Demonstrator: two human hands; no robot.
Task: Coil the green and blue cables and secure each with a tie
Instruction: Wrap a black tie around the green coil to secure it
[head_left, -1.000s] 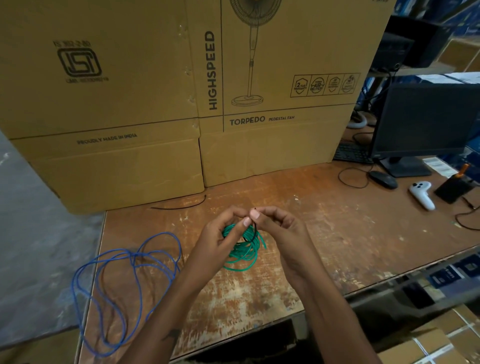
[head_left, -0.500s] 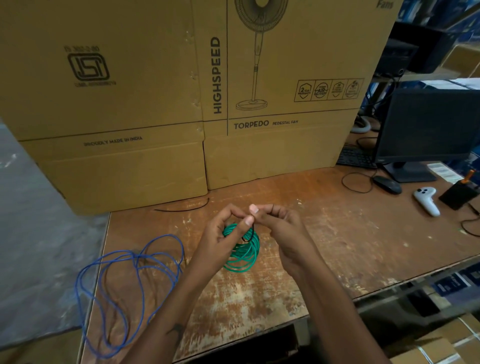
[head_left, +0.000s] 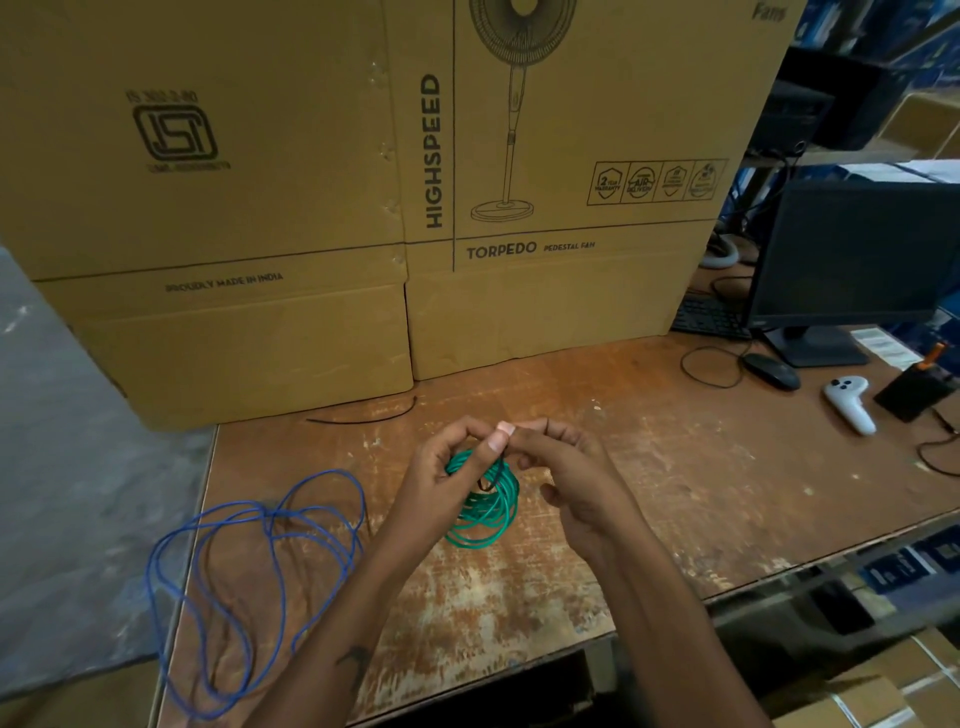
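Taking the green coil as our landmark and reading left to right: well to its left the blue cable sprawls loose on the worktop, uncoiled, some loops hanging past the edge. Our left hand grips the green coil, held just above the worktop; our right hand, touching the left at the fingertips, pinches a thin black tie looped round the bundle. We judge both cables light, springy and smooth, so the coil will want to spread open unless we clamp it where the turns cross, and the tie is best taken near its ends. Behind the coil, slightly left, a second black tie lies at the foot of the cardboard boxes. Far right of the coil sit a mouse, a monitor and a white controller, well apart. Nothing crowds the coil; the blue cable's tangle and overhang may snag later.
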